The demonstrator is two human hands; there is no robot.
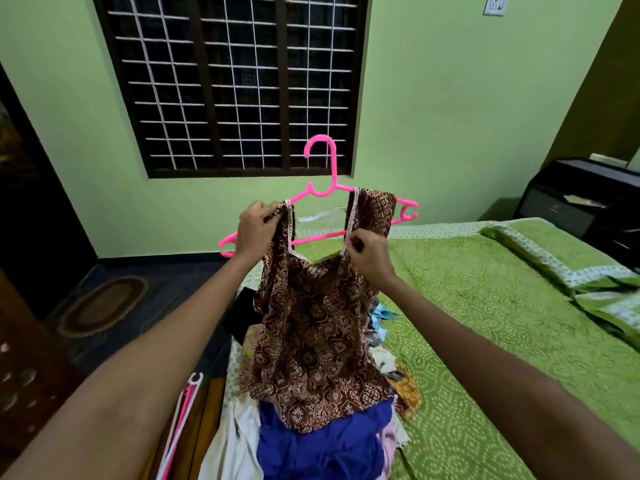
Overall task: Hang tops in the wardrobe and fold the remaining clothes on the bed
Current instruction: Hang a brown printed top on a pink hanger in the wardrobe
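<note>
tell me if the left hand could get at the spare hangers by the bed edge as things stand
Probably not right away: the left hand grips the brown printed top's shoulder on the pink hanger. The spare hangers lie uncovered below the left arm, so the way looks free once it lets go.

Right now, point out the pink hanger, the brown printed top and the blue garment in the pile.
pink hanger point(320, 147): head view, on its hook.
brown printed top point(313, 327): head view, middle of the front panel.
blue garment point(322, 448): head view, on its folds.
</note>
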